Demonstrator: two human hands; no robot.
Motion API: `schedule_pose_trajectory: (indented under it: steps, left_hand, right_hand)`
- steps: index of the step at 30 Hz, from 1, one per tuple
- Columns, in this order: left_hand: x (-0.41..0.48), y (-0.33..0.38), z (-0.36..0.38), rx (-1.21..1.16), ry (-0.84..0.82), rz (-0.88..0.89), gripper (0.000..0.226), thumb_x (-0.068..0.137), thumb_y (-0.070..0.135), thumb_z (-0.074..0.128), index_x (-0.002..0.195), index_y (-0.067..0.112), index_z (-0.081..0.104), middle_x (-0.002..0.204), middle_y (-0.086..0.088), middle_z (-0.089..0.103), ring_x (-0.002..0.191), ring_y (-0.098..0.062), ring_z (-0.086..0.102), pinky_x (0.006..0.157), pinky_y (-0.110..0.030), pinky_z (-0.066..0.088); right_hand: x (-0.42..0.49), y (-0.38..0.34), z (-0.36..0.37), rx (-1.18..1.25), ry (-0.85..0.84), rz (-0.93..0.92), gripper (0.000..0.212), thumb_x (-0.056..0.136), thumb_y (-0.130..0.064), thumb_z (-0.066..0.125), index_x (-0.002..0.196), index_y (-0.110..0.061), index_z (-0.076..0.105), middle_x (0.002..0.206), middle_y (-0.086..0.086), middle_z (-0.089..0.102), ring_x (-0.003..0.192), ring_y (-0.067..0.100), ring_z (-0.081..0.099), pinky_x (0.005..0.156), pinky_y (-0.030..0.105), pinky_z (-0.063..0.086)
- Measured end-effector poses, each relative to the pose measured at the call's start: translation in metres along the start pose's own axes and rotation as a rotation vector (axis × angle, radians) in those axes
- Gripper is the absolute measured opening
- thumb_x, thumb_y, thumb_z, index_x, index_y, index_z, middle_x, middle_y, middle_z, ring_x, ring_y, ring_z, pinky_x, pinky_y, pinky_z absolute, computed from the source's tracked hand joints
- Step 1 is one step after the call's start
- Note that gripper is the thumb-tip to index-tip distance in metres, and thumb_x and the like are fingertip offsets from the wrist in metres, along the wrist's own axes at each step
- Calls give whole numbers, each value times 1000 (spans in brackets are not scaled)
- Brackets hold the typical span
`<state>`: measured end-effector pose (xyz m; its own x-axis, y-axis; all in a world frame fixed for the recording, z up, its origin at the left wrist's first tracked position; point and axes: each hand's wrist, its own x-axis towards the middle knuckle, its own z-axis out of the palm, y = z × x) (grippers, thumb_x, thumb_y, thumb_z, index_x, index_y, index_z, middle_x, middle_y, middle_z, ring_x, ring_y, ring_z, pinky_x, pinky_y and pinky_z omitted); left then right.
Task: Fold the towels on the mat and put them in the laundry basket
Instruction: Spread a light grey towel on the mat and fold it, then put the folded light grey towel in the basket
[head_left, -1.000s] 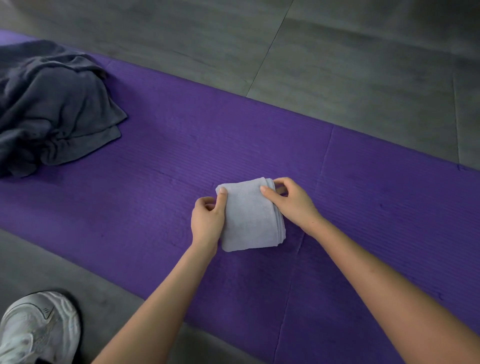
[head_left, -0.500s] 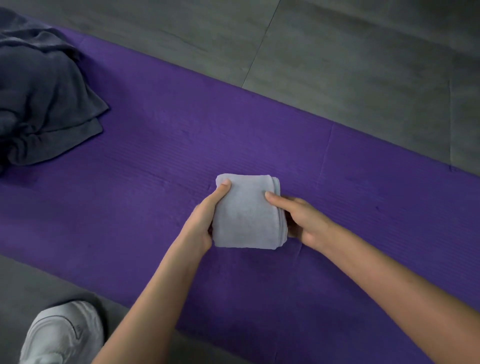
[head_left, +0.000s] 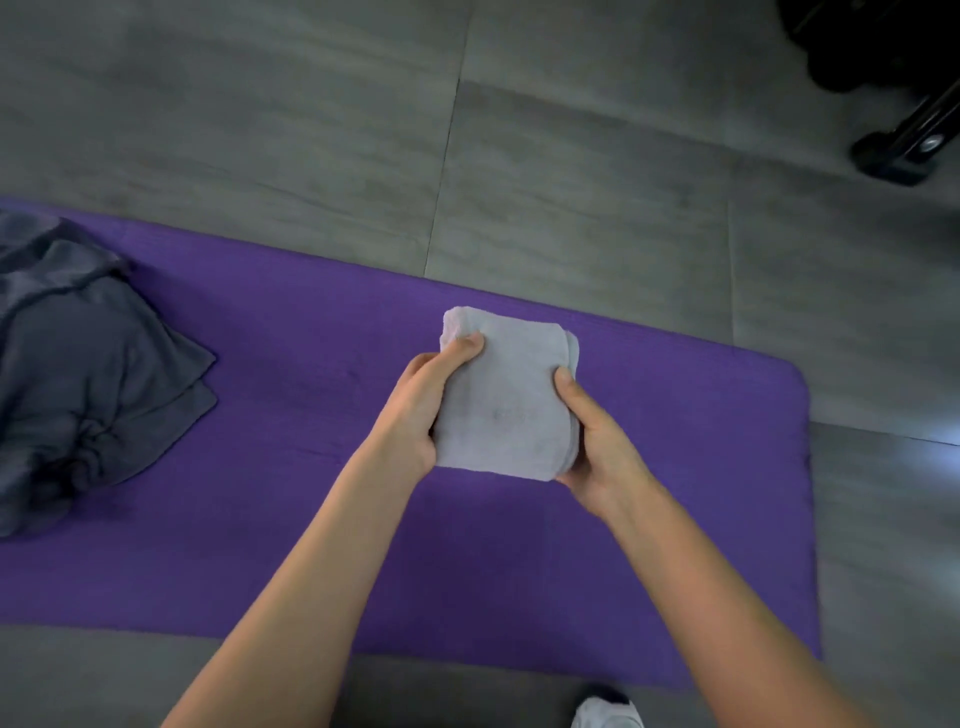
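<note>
So it's a grey tiled floor (head_left: 571, 156) with a purple mat (head_left: 311, 519) laid flat on it. A crumpled dark grey towel (head_left: 93, 374) sits on the mat's left end. Some black gear (head_left: 896, 156) stands on the floor top right, and a white shoe (head_left: 605, 714) pokes in at the bottom edge.

Dim, soft light; slight blur (edges bend outward).
</note>
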<state>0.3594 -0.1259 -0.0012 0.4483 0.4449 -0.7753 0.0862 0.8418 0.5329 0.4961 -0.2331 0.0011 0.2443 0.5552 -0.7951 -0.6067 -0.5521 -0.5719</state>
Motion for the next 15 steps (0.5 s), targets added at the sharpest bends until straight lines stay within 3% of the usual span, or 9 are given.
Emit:
schedule_pose_trajectory:
  steps: [3,7,11,15]
  left_hand:
    - [-59,23,3,-17,13,-63,58,65,51,76,112,17,66,106,-4,71,96,-24,69,87,-46,54]
    - [-151,58,-2,59,38,-86,59,69,55,73,114,18,64,108,-2,71,98,-22,68,88,-45,54]
    - [-257,114,-11,191,27,-160,55,72,55,70,112,18,62,100,0,70,86,-18,68,64,-31,54]
    - [-351,171,-31,250,-9,-128,49,76,46,70,110,11,65,95,-2,70,80,-18,66,63,-30,51]
  right_hand:
    - [-64,-16,26,134,-35,60,51,83,-50,56,122,-19,60,118,6,67,110,24,64,91,43,50]
    - [-150,-43,68,81,15,21,53,83,-50,61,128,-24,56,122,4,65,110,24,63,85,42,53]
    - [-253,-72,120,30,122,-1,44,84,-44,64,123,-24,59,116,3,68,102,23,67,78,43,56]
    - [-346,-98,185,2,216,-41,44,81,-39,70,119,-22,59,104,-2,71,88,16,69,58,30,53]
